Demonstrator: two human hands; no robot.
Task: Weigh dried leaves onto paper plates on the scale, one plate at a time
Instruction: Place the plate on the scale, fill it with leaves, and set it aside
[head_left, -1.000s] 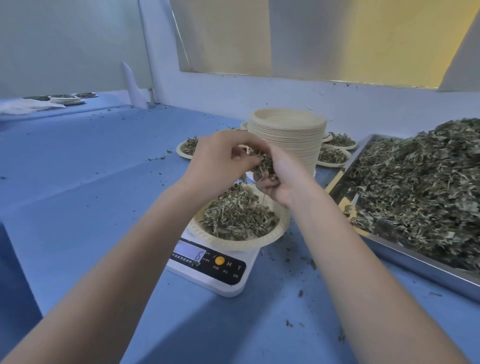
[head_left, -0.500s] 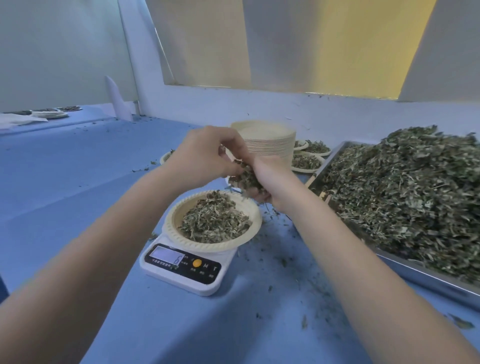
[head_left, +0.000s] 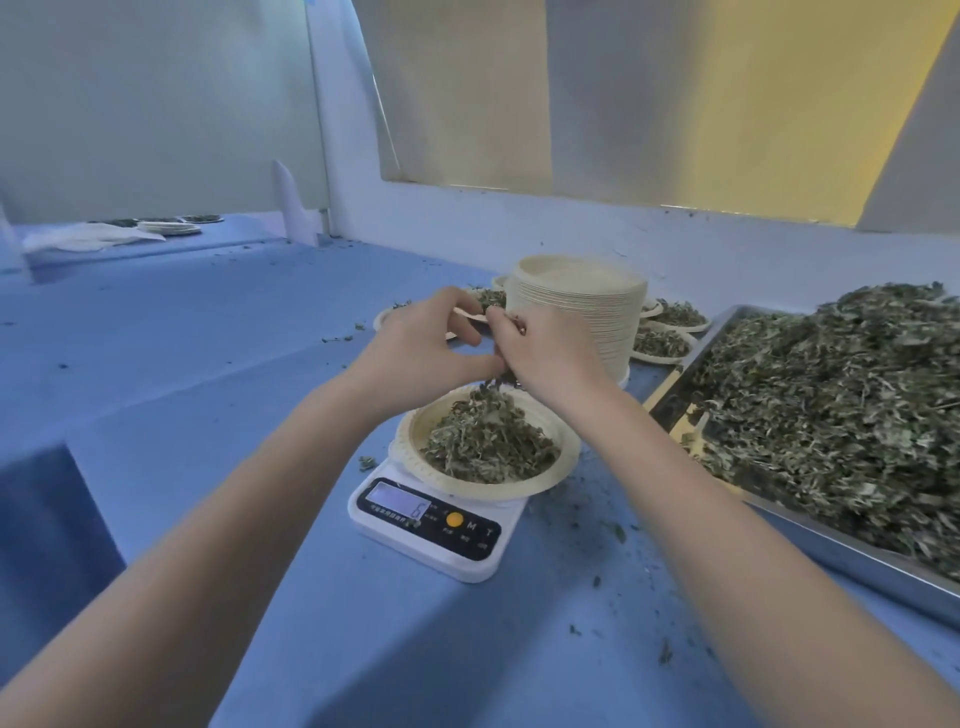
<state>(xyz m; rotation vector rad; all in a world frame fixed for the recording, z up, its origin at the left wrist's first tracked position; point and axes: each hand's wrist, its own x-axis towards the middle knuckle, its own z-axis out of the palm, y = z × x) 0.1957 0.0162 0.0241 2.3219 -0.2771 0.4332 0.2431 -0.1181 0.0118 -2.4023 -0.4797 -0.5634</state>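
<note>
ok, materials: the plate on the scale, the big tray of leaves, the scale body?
Plate on the scale: looks like moulded paper or plant-fibre pulp, matte cream, with a ribbed, crimped rim.
Tray: metal, probably stainless steel; its grey rim shines and mirrors the light.
Scale: white plastic body by its smooth, rounded, slightly glossy shell, with a black control panel; whether anything else lies under the plate is hidden.

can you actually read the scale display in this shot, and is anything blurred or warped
Head view: the scale display is lit but soft, with one digit showing that looks like a 6; both hands, left hand and right hand, are slightly motion-blurred; the wide lens bends the metal tray edge and stretches the forearms; a dim, bluish cast lies over the table.
</note>
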